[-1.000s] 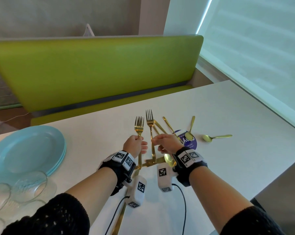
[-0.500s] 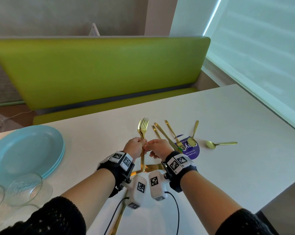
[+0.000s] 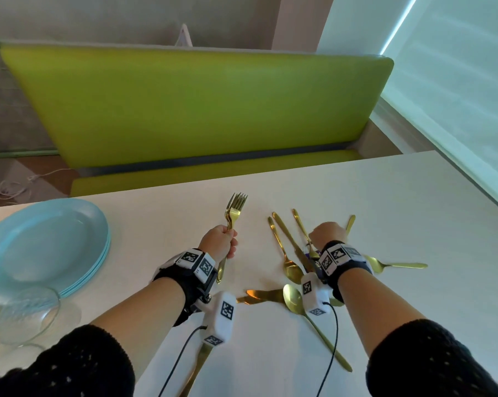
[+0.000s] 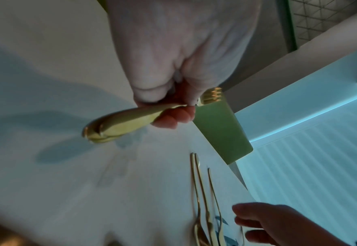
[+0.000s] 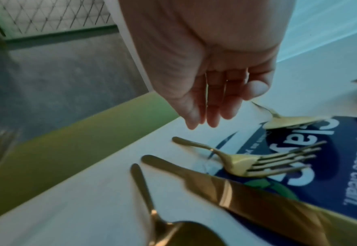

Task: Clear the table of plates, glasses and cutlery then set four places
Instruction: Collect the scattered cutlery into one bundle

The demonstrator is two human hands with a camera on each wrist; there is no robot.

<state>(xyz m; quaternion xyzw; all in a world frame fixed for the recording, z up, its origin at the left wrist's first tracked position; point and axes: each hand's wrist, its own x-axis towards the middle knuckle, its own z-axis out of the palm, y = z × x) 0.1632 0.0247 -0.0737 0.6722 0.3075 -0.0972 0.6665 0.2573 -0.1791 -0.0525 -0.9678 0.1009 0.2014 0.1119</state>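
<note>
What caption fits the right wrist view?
Open right hand hovers above a gold fork lying on a blue sticker.

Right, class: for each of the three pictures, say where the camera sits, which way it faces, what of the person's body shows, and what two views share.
Head: worn on the head, facing forward and down over the table; both forearms, left hand, right hand.
Left wrist: on the left wrist, looking along the left hand gripping the forks; the right hand's fingers show too.
Right wrist: on the right wrist, looking along the open right hand above a fork and knife.
Shared: head and left wrist both show the gripped forks.
</note>
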